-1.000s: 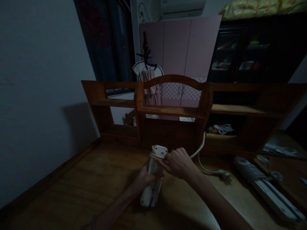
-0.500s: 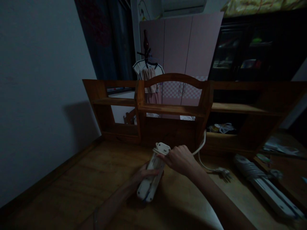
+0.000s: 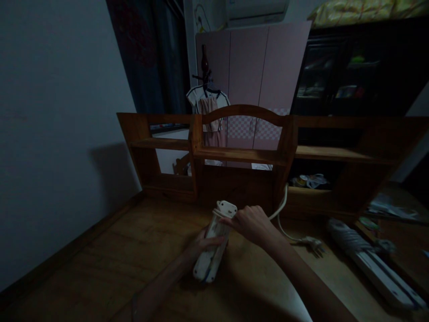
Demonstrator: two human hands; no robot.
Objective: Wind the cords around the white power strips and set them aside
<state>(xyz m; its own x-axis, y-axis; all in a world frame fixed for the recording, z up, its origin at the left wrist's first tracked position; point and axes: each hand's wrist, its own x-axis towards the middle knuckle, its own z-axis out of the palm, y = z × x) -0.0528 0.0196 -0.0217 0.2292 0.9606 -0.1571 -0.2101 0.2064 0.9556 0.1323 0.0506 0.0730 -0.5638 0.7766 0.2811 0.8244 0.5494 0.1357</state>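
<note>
Over the desk, left hand grips a scuffed white power strip; right hand pinches its cord-wrapped top.

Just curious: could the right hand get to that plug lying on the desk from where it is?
Probably yes. The plug lies bare on the desk, just right of the right hand, nothing between them. But that hand is gripping the power strip.

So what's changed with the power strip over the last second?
The power strip tipped from near upright to leaning, its top toward the right, and sits a bit lower. The left hand still grips its middle; the right hand stays at its top end by the cord. The plug lies where it was on the desk.
</note>
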